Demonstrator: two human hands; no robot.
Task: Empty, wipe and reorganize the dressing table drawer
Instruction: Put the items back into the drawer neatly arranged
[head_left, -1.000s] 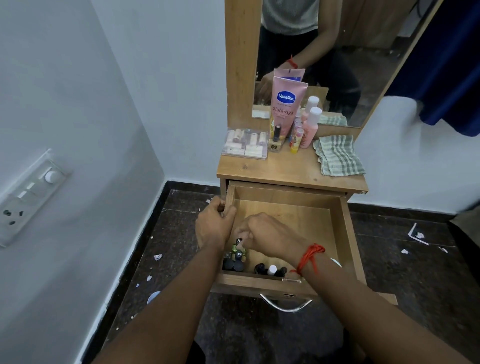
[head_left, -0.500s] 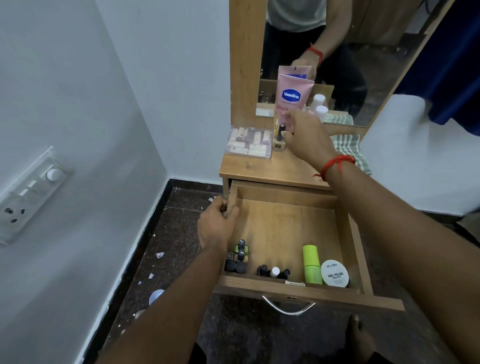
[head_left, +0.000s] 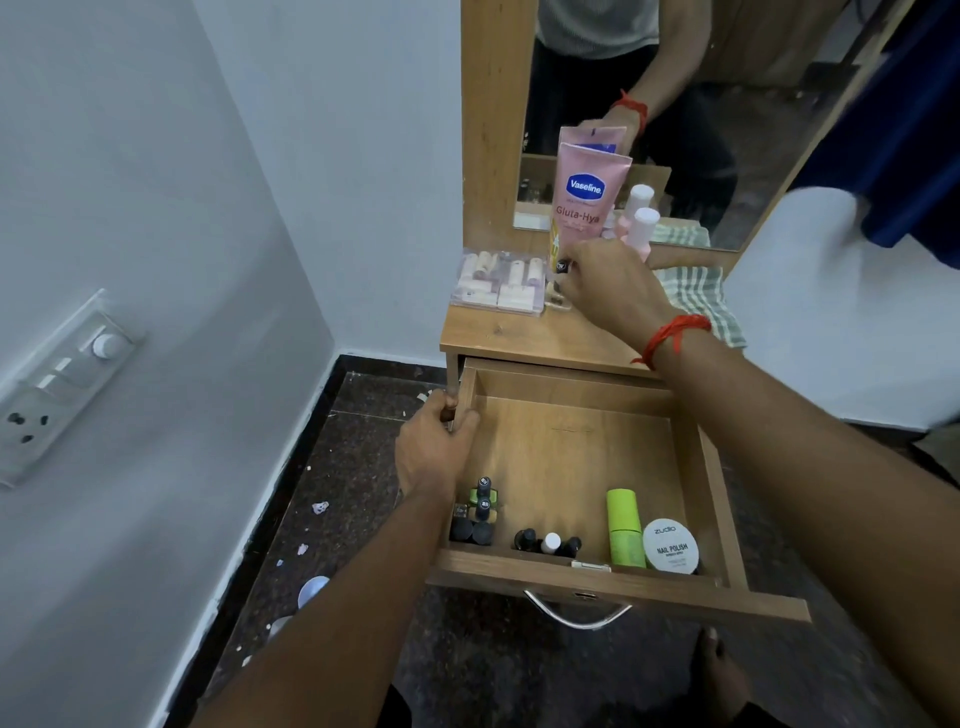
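Note:
The wooden drawer (head_left: 571, 447) is pulled out below the dressing table top (head_left: 519, 338). My left hand (head_left: 434, 449) grips its left wall. Along the drawer's front stand small dark nail polish bottles (head_left: 480, 512), three more little bottles (head_left: 548, 543), a green tube (head_left: 623, 525) and a round white nail polish remover jar (head_left: 670, 545). My right hand (head_left: 608, 283) is up on the table top, fingers closed on a small black-capped bottle (head_left: 562, 266) in front of the pink Vaseline tube (head_left: 584, 197).
A clear case of lipsticks (head_left: 501, 283) lies at the table's left. Pink bottles with white caps (head_left: 641, 223) stand by the mirror (head_left: 675, 104). A checked cloth (head_left: 698, 301) lies at the right. A switchboard (head_left: 57, 384) is on the left wall. Scraps litter the dark floor (head_left: 322, 519).
My right hand left the drawer's front corner and rose to the table top, closing on the small black-capped bottle. The green tube and white jar came into sight. My left hand stayed.

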